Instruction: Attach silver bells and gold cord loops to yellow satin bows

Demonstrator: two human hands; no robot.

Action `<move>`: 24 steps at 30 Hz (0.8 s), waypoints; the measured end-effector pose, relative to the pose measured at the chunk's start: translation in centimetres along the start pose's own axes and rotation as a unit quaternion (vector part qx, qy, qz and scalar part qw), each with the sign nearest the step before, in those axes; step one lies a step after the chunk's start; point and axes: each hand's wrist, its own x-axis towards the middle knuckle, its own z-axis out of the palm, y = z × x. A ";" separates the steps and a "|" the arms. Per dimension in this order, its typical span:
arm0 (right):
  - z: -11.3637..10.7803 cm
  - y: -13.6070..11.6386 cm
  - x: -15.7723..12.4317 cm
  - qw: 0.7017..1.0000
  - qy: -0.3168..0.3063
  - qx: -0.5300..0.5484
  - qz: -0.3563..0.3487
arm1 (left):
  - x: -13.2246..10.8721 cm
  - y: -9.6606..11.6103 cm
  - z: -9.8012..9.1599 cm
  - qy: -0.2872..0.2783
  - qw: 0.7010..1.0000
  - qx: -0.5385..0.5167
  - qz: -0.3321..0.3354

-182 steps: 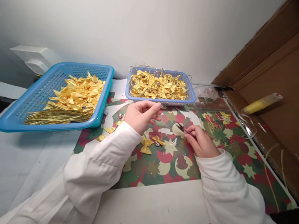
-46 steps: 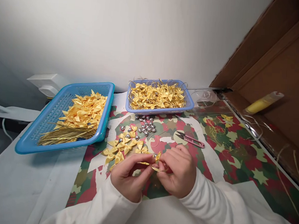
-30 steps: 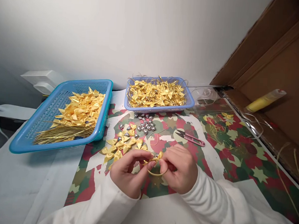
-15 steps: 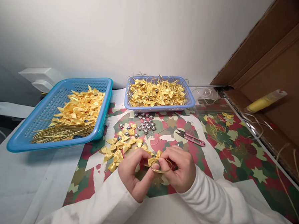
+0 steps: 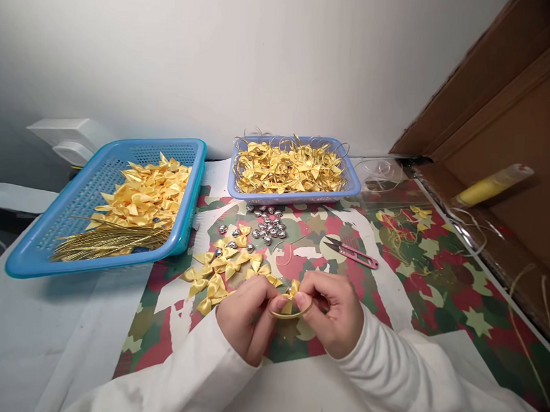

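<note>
My left hand (image 5: pixel 244 315) and my right hand (image 5: pixel 331 310) meet just above the patterned mat, both pinched on one small yellow ribbon bow with a gold cord loop (image 5: pixel 291 304). The loop hangs between the thumbs. Beyond the hands lies a cluster of loose yellow bows (image 5: pixel 220 271), and behind it a small heap of silver bells (image 5: pixel 267 225). Pink thread snips (image 5: pixel 350 252) lie on the mat to the right of the bells.
A large blue basket (image 5: pixel 42 243) at the left holds yellow bows and gold cords. A smaller blue basket (image 5: pixel 239 189) at the back holds bows with cord loops. A cardboard box (image 5: pixel 514 120) with a yellow tube (image 5: pixel 488 186) stands at the right.
6.1 s ago my hands were apart further up the mat, the right one at the snips. Now the snips lie on the mat and both hands work the bow and loop, shifting slightly.
</note>
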 end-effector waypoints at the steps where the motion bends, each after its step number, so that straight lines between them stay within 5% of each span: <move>1: 0.0 0.0 0.0 1.000 -0.002 0.015 0.011 | 0.0 0.1 -0.1 -0.002 1.000 -0.004 -0.013; 9: -1.5 1.0 1.4 0.996 -0.059 0.040 0.047 | 0.6 0.2 -0.6 -0.065 0.991 -0.057 -0.097; 15: -1.5 1.7 1.5 0.969 -0.184 0.122 0.111 | 0.6 0.1 -0.5 -0.081 0.990 -0.084 -0.081; 24: -0.5 0.5 0.6 0.994 -0.069 0.060 0.055 | 0.3 -0.5 -0.3 0.004 0.991 -0.116 -0.064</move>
